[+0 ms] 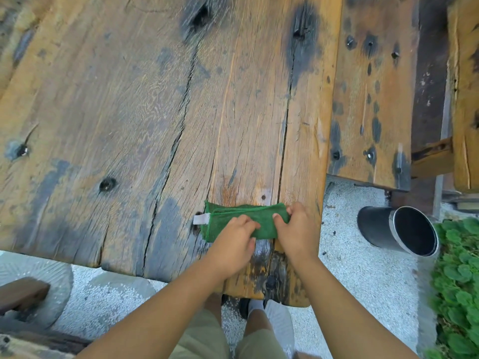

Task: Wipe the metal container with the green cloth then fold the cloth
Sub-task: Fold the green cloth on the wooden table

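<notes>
Both hands on folded green cloth (243,218), white tag (201,219) unreadable

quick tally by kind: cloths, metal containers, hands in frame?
Cloth: 1, green, folded on the table
Metal container: 1, on the ground by the table
Hands: 2, left hand and right hand, both on the cloth
Total: 4

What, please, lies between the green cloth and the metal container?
In the head view, the wooden table's edge and bare pale gravel ground separate the green cloth from the metal container.
</notes>
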Available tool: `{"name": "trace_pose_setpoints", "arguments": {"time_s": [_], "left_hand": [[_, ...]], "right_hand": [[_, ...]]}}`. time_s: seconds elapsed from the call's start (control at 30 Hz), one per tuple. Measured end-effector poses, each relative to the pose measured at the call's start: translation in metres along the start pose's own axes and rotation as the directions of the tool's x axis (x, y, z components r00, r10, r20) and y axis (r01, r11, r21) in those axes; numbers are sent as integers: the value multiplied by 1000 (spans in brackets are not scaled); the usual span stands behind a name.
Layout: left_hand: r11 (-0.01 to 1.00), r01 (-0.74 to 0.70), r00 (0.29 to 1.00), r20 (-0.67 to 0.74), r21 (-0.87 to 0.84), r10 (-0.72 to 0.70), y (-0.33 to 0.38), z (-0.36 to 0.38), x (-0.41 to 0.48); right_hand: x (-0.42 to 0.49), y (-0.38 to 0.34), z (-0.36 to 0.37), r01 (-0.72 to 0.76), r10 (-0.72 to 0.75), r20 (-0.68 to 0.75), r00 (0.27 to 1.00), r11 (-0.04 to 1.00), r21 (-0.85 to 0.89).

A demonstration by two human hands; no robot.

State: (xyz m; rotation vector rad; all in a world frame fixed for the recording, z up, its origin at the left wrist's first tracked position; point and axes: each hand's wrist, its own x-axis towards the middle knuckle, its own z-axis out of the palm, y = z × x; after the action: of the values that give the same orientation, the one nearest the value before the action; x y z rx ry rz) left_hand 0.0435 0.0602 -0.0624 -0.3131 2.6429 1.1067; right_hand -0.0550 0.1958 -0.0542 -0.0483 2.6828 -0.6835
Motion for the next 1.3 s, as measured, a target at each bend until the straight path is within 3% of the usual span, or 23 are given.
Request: {"name": "trace_pose_setpoints", "arguments": {"time_s": [0.07,0.1,0.17,0.23,0.37,0.47,0.57,0.67,0.73,0.87,1.0,1.1,1.3], "left_hand": [[948,163,984,-22,-273,-176,7,-12,-2],[863,250,960,-2,-440,-279,11,-17,-4],[589,359,897,94,-724,-431,17,-27,-9],[394,381,860,165,-837,-483,17,-33,-15],[228,331,859,192,-916,-475,3,-41,-28],[320,335,857,145,-887,-495,-13,-47,-34],[438,390,799,61,-810,-599,-31,-48,-32],[468,455,752,45,-758,-658,-43,-45,-27],[511,470,748,17,-720,-663,-48,-41,-23],[676,417,783,-137,-608,-607,-58,-38,-17],[801,423,830,-173,-424,-530,-71,-36,-20],[840,423,854,-159,-340,-495,-81,-34,-21],[914,384,911,-103,-131,-398,-68,-53,-9]], "right_hand": [[-6,-8,-5,16,-16,4,1000,999,37],[-10,-13,-6,7,-9,23,1000,996,94],[-19,-23,-5,-34,14,77,997,964,263],[-31,-38,-2,-69,16,130,991,909,412],[-51,-65,12,-136,-22,255,967,799,585],[-58,-76,26,-210,-41,357,933,744,634],[-58,-76,34,-249,7,336,942,686,684],[-50,-62,41,-128,65,133,989,830,544],[-43,-53,44,-91,53,98,994,894,438],[-35,-47,52,-132,63,248,967,953,271],[-32,-46,60,-56,30,202,979,990,126],[-29,-49,65,-41,28,204,979,997,61],[-36,-54,57,-89,26,273,962,971,221]]}}
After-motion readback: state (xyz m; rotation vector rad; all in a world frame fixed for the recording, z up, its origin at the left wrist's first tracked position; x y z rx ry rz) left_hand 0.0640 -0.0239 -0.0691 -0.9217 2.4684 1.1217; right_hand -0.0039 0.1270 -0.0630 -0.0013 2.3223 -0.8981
